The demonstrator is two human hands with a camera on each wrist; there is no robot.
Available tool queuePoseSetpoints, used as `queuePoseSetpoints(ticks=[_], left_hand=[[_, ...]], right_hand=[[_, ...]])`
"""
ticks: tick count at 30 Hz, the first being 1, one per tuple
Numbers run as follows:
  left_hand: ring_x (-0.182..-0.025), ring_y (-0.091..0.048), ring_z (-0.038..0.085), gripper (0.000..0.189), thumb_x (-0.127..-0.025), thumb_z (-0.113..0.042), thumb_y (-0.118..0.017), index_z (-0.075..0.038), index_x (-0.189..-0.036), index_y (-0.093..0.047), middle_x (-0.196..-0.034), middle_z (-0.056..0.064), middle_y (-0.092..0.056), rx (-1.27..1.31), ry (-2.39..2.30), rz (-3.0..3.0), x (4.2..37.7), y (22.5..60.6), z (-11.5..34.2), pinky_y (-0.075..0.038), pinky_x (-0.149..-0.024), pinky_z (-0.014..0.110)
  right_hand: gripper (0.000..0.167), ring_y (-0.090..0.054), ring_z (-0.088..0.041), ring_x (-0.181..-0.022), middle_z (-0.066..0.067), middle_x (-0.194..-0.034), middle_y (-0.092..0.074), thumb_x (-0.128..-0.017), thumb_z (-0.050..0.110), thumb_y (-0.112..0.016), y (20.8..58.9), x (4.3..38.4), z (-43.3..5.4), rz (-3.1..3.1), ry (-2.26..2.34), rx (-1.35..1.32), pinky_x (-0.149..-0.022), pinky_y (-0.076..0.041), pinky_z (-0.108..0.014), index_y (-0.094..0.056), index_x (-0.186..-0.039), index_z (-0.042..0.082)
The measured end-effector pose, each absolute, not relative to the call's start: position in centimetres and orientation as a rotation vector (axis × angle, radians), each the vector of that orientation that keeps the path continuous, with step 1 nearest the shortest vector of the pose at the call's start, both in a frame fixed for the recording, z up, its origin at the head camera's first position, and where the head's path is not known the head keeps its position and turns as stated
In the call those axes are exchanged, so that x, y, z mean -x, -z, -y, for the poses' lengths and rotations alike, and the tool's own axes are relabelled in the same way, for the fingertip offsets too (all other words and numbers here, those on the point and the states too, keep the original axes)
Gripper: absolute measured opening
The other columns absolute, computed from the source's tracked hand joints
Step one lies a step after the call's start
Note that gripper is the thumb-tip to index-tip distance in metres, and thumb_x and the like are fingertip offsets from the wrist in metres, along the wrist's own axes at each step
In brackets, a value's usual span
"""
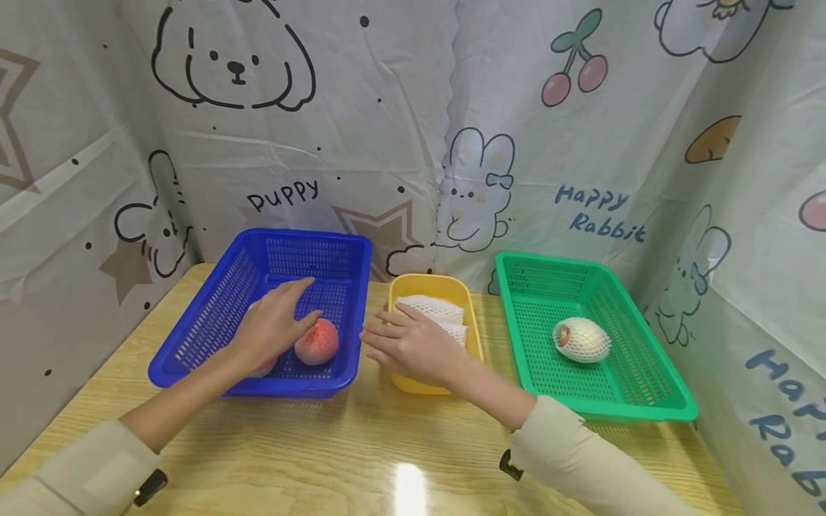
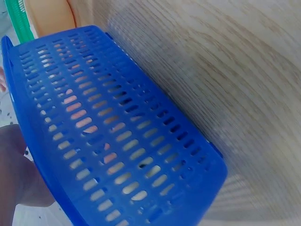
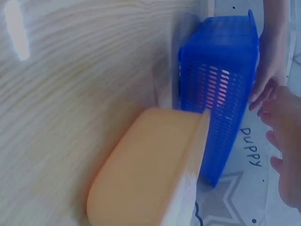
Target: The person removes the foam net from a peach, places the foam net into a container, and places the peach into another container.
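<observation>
My left hand [image 1: 272, 322] hovers over the blue basket [image 1: 284, 388], thumb and fingers spread apart and nothing between them. Just right of the thumb lies a red-and-cream peach [image 1: 317, 342]. Another peach [image 1: 266, 368] is mostly hidden beneath the hand and wrist. Above the left part of a yellow bin [image 1: 419, 383], my right hand [image 1: 413, 340] holds nothing, its fingers stretched toward the blue basket. White foam fruit nets [image 1: 431, 308] lie in that bin, partly covered by the hand. Through the slots of the blue basket [image 2: 117, 127], pinkish fruit shows in the left wrist view.
To the right stands a green basket [image 1: 645, 412] with one round fruit in a white foam net [image 1: 582, 340]. All the containers sit on a wood-grain table [image 1: 310, 459]. A printed white curtain [image 1: 361, 143] hangs behind and at both sides.
</observation>
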State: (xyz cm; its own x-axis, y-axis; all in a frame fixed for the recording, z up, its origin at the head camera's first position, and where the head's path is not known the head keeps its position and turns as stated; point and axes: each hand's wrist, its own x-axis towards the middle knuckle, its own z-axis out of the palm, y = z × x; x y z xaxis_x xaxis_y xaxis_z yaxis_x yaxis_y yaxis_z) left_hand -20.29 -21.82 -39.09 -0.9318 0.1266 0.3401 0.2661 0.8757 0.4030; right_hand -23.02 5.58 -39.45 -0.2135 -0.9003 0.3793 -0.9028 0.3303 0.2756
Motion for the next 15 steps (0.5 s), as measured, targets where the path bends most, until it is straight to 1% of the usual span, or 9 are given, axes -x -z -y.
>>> queuePoseSetpoints(ticks=[1, 5, 8, 11, 15], left_hand=[[-0.124, -0.051, 0.047, 0.06, -0.092, -0.022, -0.071, 0.003, -0.142, -0.05, -0.139, 0.03, -0.051, 0.307, 0.649, 2.737, 20.2, 39.0, 21.6, -0.046, -0.096, 0.064], [-0.123, -0.053, 0.045, 0.058, -0.091, -0.02, -0.073, 0.002, -0.14, -0.052, -0.137, 0.028, -0.053, 0.357, 0.643, 2.689, 20.0, 39.0, 20.9, -0.049, -0.093, 0.06], [-0.12, -0.056, 0.044, 0.057, -0.089, -0.018, -0.075, 0.002, -0.138, -0.055, -0.135, 0.027, -0.056, 0.415, 0.637, 2.637, 19.7, 39.1, 20.2, -0.055, -0.086, 0.057], [-0.118, -0.058, 0.043, 0.056, -0.089, -0.019, -0.077, 0.002, -0.137, -0.056, -0.133, 0.025, -0.058, 0.464, 0.611, 2.604, 19.5, 39.2, 19.6, -0.056, -0.082, 0.055], [-0.119, -0.058, 0.042, 0.057, -0.089, -0.022, -0.077, -0.001, -0.138, -0.056, -0.134, 0.023, -0.058, 0.5, 0.595, 2.597, 19.2, 39.2, 18.6, -0.054, -0.088, 0.055]], right_hand=[[0.033, -0.055, -0.023, -0.128, 0.0, -0.128, -0.066, -0.101, 0.03, -0.06, 39.3, 23.1, -5.8, 2.142, -0.017, -1.571, -0.116, -0.031, -0.044, -0.069, -0.128, 0.013], [0.034, -0.053, -0.023, -0.13, 0.0, -0.127, -0.067, -0.1, 0.031, -0.062, 38.8, 23.4, -6.6, 2.189, -0.06, -1.542, -0.117, -0.029, -0.045, -0.07, -0.127, 0.012], [0.035, -0.051, -0.023, -0.132, -0.002, -0.13, -0.066, -0.1, 0.031, -0.062, 38.4, 23.5, -7.3, 2.217, -0.081, -1.529, -0.118, -0.027, -0.046, -0.069, -0.128, 0.011], [0.035, -0.051, -0.026, -0.132, -0.004, -0.131, -0.065, -0.1, 0.029, -0.061, 38.0, 23.7, -8.0, 2.249, -0.108, -1.52, -0.117, -0.029, -0.049, -0.068, -0.129, 0.011], [0.037, -0.048, -0.027, -0.134, -0.004, -0.134, -0.063, -0.102, 0.03, -0.059, 37.7, 23.8, -8.9, 2.308, -0.108, -1.496, -0.116, -0.03, -0.052, -0.066, -0.132, 0.011]])
